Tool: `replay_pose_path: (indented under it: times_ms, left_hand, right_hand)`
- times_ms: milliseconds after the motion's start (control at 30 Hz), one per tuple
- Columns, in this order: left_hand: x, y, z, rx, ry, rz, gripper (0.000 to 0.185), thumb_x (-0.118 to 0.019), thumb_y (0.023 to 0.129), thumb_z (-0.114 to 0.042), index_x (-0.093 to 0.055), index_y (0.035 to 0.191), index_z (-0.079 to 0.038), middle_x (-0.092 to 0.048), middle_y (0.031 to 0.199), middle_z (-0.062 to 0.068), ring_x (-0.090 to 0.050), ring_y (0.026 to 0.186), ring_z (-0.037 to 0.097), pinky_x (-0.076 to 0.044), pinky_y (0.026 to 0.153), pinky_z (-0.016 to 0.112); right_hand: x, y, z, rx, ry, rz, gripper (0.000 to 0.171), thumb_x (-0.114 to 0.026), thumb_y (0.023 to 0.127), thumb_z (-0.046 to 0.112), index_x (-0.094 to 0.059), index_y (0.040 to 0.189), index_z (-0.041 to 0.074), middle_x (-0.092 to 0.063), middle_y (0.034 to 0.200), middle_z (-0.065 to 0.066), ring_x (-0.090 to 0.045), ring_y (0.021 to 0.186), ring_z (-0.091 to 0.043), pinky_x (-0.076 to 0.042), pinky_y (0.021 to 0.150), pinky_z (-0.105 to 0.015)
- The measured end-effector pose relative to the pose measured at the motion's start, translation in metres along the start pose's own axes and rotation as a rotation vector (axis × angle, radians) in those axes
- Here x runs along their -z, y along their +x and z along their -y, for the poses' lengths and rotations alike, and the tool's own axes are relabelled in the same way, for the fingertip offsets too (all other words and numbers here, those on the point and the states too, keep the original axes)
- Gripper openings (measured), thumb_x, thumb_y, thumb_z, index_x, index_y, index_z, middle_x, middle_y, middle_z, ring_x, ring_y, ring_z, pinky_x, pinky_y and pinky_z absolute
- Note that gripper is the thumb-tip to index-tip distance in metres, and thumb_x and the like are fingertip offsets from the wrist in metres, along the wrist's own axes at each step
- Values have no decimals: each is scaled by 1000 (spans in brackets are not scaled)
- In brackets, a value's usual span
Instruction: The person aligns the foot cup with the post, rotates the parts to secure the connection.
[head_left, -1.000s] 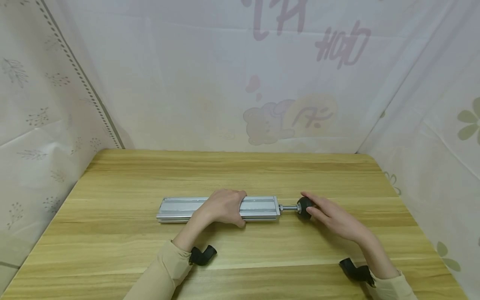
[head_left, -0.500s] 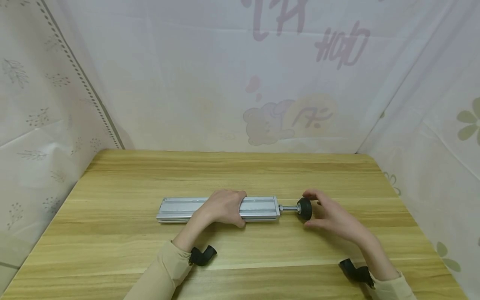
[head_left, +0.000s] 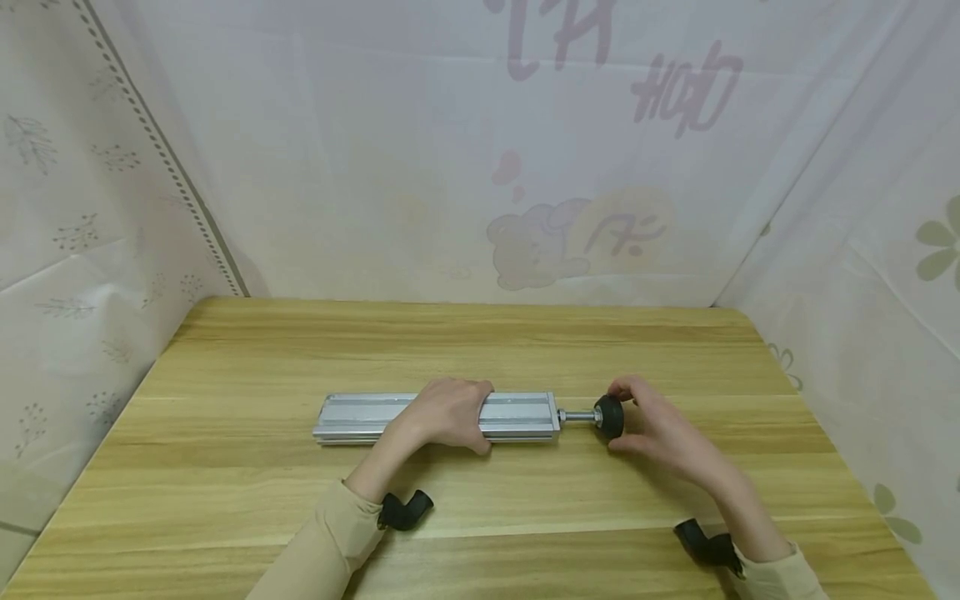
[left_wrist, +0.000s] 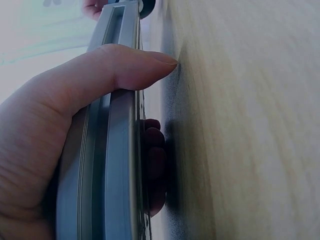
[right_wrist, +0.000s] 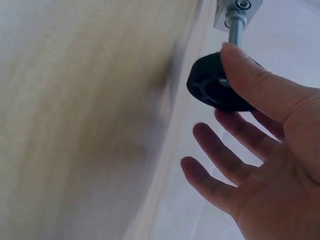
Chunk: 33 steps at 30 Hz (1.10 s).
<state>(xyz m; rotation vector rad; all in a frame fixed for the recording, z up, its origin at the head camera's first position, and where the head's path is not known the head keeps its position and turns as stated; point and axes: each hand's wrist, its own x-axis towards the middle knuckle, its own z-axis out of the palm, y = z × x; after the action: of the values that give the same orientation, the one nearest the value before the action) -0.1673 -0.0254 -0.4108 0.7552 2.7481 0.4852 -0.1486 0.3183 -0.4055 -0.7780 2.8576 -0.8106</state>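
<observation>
My left hand (head_left: 446,412) grips a silver aluminium profile (head_left: 517,410) around its middle. In the left wrist view the thumb (left_wrist: 135,65) lies across its slotted side, and the other fingers (left_wrist: 156,160) curl beneath it, close over the table. From the profile's right end plate a threaded rod (head_left: 579,416) sticks out, carrying a round black levelling foot (head_left: 611,417). My right hand (head_left: 671,433) pinches that foot at its rim between thumb and fingers. Seen from the right wrist, the thumb (right_wrist: 250,75) overlaps the foot's edge, while the lower fingers (right_wrist: 210,185) spread away from it.
Everything lies over a wood-grain table (head_left: 480,350). Pale printed cloth (head_left: 405,167) hangs behind it and along both sides. A black wrist-worn piece (head_left: 405,510) is strapped at each sleeve.
The right hand's thumb and fingers have spread from a closer hold to the opposite edges of the levelling foot. The left hand and the profile have stayed in place.
</observation>
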Motion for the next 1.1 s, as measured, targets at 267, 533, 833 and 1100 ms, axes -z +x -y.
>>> replay_pose_path:
  times_ms: [267, 533, 833, 1100]
  left_hand:
    - [0, 0, 0, -1, 0, -3, 42, -84, 65, -36, -57, 92, -19, -60, 78, -7, -53, 69, 15, -45, 62, 33]
    - [0, 0, 0, 2, 6, -5, 42, -84, 64, -37, -56, 91, -20, -60, 78, -7, -54, 70, 15, -45, 63, 33]
    - [0, 0, 0, 1, 3, -2, 42, -84, 64, -36, -56, 91, -20, -60, 77, -8, -54, 70, 15, -45, 62, 33]
    - [0, 0, 0, -2, 14, -7, 43, -84, 64, -37, -56, 92, -20, -61, 78, -8, -55, 70, 15, -46, 64, 33]
  right_hand:
    - [8, -5, -2, -45, 45, 114, 54, -51, 108, 32, -41, 154, 7, -58, 146, -16, -59, 132, -34, -47, 105, -57]
    - [7, -5, -2, -88, 59, 116, 52, -43, 110, 36, -42, 154, 9, -54, 151, -17, -52, 141, -38, -42, 111, -59]
    - [5, -3, -2, -62, 111, 65, 74, -82, 87, 24, -44, 148, 9, -57, 146, -15, -55, 134, -41, -44, 109, -62]
    - [-2, 0, -1, -9, 43, 7, 70, -88, 77, 5, -47, 133, 9, -63, 127, -9, -61, 123, -34, -49, 104, -59]
